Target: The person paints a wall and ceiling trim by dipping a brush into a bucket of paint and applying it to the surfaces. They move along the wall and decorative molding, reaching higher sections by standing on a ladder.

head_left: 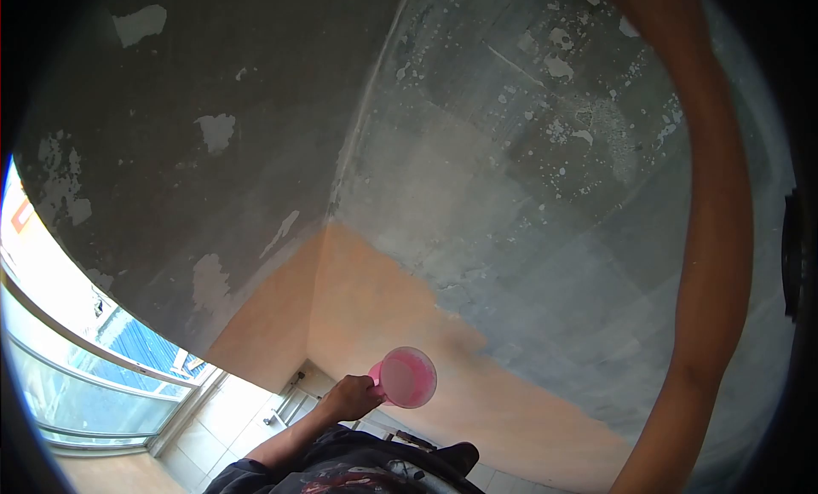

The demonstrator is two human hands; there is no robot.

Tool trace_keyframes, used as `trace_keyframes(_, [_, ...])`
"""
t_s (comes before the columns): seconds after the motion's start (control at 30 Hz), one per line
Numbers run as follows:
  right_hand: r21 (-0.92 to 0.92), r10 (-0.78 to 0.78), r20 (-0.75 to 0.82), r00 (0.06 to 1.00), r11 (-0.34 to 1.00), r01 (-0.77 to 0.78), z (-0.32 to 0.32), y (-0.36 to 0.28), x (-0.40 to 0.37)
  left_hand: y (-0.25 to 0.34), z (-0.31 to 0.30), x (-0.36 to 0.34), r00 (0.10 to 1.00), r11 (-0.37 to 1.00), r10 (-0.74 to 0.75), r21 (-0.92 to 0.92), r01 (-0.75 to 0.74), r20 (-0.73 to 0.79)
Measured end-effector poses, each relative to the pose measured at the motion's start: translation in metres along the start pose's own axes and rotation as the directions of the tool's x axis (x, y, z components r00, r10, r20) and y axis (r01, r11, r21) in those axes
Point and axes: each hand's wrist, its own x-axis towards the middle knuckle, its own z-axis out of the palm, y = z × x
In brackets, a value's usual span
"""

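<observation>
My left hand [351,399] is closed round the handle of a pink plastic mug [407,377], held low in front of my body. Pale pinkish material shows inside the mug, and pink smears line its inner wall. On the right side my bare arm reaches up across the wall. My right hand [660,4] is at the top edge, close to the grey wall [511,170]; its fingers and anything in them are cut off from view. Pale flakes and patches mark the grey surface around it.
A darker wall [196,153] with pale patches meets the grey one at a corner. Orange-peach paint [366,298] covers the lower part of both. An open window [102,392] is at lower left, beside white tiles [226,422]. A black object [792,255] sits at the right edge.
</observation>
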Motion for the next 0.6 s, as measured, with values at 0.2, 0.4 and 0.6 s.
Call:
trace_keyframes(0.2, [0.274,-0.257,0.288,0.922,0.945,0.178,0.029,-0.146,-0.103,-0.002,-0.003,-0.008,1.0,1.0,0.02,0.002,-0.02,-0.004])
trace_keyframes(0.4, [0.755,-0.317,0.439,0.841,0.637,-0.154,0.002,-0.258,-0.163,-0.011,0.007,-0.011,0.999,0.998,-0.003,-0.07,0.001,-0.039])
trace_keyframes(0.6, [0.696,-0.083,0.518,0.851,0.619,-0.363,0.032,-0.173,-0.106,-0.004,0.008,-0.003,0.998,0.998,0.051,0.034,-0.052,0.042])
